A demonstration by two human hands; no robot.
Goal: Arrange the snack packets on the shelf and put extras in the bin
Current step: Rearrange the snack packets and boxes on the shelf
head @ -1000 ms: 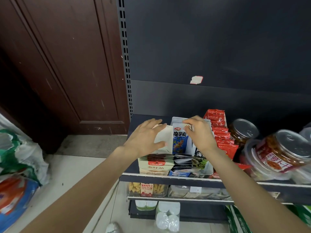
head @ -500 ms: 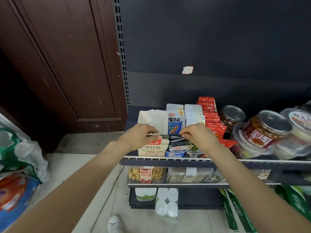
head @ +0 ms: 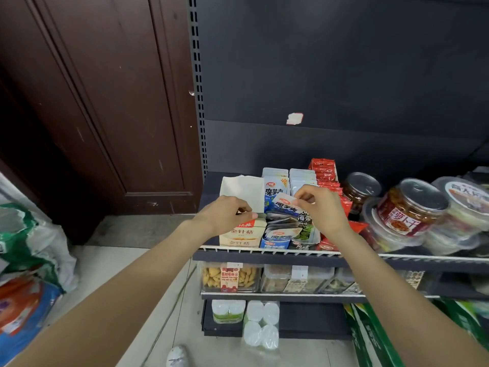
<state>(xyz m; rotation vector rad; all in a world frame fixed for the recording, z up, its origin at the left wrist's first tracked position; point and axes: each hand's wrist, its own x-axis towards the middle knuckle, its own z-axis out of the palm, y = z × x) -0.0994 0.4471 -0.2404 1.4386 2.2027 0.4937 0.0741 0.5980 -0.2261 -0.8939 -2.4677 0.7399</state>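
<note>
Top shelf, left end — a blue-and-white snack packet is pinched at its upper edge by the right hand, lifted above the loose packets in the blue tray. The left hand, fingers curled, is set on the beige mushroom-snack box — whether anything is gripped cannot be told. Red sachets and lidded jars are shelved to the right.

金针菇 shows on the cream box; 魔芋爽 on the blue packet; 海带 on the dark packet; 萝卜干 on the jar.
</note>
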